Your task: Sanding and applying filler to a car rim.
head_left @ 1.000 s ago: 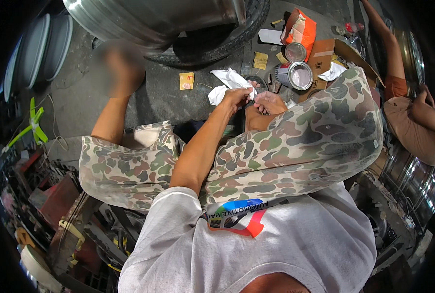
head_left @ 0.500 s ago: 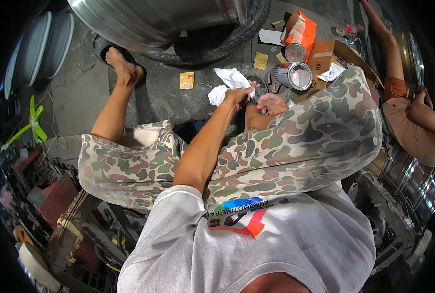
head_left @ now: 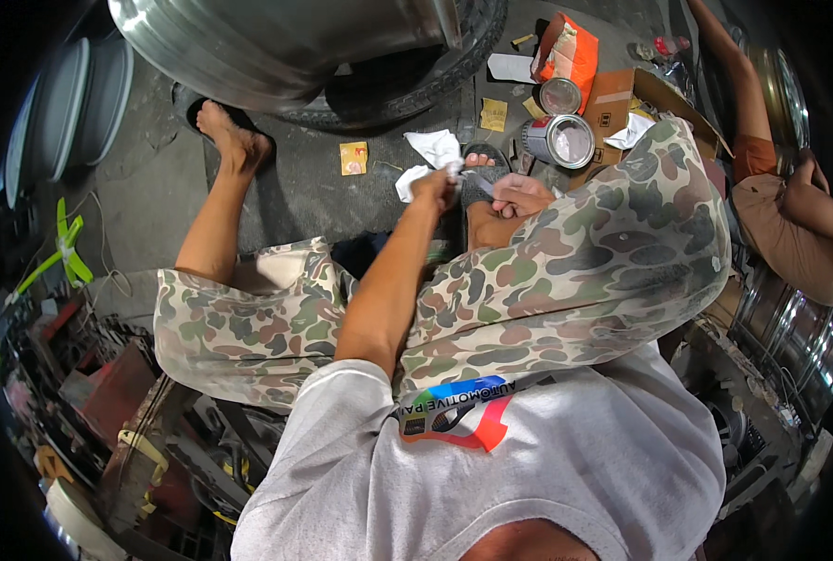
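Observation:
My left hand (head_left: 432, 191) is closed round a bunched white cloth (head_left: 435, 148), part of which hangs out beyond the fingers toward the floor. My right hand (head_left: 521, 197) grips a flat grey scraper (head_left: 478, 183), its blade pointing left to the cloth. Whether blade and cloth touch is too small to tell. Both hands are above my right foot, which wears a dark sandal (head_left: 489, 174). Just beyond the right hand, an open metal can (head_left: 566, 142) with pale contents lies tilted, with a smaller round tin (head_left: 560, 96) behind it.
A large metal wheel rim (head_left: 285, 47) and a tyre (head_left: 388, 107) stand ahead. Yellow sandpaper pieces (head_left: 354, 158) lie on the floor. An orange bag (head_left: 569, 58) and a cardboard box (head_left: 613, 112) are at the right, where another person's arm (head_left: 730, 65) shows. More rims (head_left: 70, 112) stand left.
My left hand has drawn slightly back and left with the cloth, away from my right hand. More of the scraper's blade now shows between them.

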Demonstrator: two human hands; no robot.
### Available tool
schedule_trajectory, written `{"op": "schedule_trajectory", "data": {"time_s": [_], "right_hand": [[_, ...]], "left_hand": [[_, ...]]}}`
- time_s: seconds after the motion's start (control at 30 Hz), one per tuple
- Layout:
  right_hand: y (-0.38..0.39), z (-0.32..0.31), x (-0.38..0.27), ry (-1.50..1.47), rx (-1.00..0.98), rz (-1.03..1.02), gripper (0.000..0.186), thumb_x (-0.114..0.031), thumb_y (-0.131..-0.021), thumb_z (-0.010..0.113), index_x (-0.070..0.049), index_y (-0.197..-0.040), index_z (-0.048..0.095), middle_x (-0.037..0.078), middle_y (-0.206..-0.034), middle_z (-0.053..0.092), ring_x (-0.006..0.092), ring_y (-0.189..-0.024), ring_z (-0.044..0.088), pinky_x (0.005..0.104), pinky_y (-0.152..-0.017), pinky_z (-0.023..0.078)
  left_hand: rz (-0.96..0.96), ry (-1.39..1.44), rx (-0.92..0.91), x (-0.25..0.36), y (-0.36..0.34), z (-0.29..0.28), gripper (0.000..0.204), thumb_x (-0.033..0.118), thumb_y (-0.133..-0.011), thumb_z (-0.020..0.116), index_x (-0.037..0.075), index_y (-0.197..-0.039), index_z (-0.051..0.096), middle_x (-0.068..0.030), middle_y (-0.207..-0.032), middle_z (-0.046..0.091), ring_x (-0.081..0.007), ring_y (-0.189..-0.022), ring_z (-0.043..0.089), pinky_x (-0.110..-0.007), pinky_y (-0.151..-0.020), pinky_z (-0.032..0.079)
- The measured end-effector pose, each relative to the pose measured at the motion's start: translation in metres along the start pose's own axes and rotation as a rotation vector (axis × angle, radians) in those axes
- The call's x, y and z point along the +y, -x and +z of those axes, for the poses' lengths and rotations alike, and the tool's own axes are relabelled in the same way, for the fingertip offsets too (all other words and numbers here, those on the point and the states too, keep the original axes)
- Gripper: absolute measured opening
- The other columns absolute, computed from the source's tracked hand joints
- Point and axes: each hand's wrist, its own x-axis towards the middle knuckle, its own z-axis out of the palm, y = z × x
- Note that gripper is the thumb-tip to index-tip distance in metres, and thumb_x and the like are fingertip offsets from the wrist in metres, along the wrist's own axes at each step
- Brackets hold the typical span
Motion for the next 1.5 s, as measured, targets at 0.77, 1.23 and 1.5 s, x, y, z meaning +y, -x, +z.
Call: {"op": "schedule_trajectory", "data": {"time_s": [0.77, 1.23, 1.5], "right_hand": [[-0.083, -0.062, -0.148, 1.551, 1.02, -0.466, 0.059, -0.038, -0.081, 0.075, -0.001, -0.121, 0.053, 0.029, -0.107, 0.063, 0.0441, -0.1, 0.065, 0.0503, -0.085, 0.051], [-0.126, -0.138, -0.136, 1.434, 1.059, 0.046, 0.09, -0.049, -0.067, 0.085, -0.002, -0.127, 0.039, 0.032, -0.122, 0.057, 0.0492, -0.113, 0.059, 0.0517, -0.095, 0.05], [-0.024, -0.045, -0.165, 1.418, 1.003, -0.704, 0.077, -0.042, -0.066, 0.085, -0.009, -0.128, 0.051, 0.026, -0.114, 0.056, 0.0452, -0.102, 0.058, 0.05, -0.086, 0.048]], "left_hand": [[0.358, -0.905, 0.068, 0.096, 0.093, -0.09, 0.02, 0.02, -0.081, 0.071, 0.001, -0.085, 0.075, -0.0085, -0.07, 0.071, -0.0149, -0.063, 0.067, -0.033, -0.057, 0.052], [0.81, -0.683, 0.683, 0.099, 0.055, -0.139, 0.025, 0.024, -0.081, 0.072, 0.001, -0.09, 0.074, -0.0153, -0.081, 0.073, -0.0268, -0.078, 0.071, -0.038, -0.078, 0.053], [0.922, -1.124, 0.527, 0.149, 0.068, -0.137, 0.024, 0.021, -0.081, 0.072, 0.007, -0.101, 0.072, -0.0156, -0.094, 0.07, -0.0335, -0.092, 0.067, -0.042, -0.084, 0.051]]}}
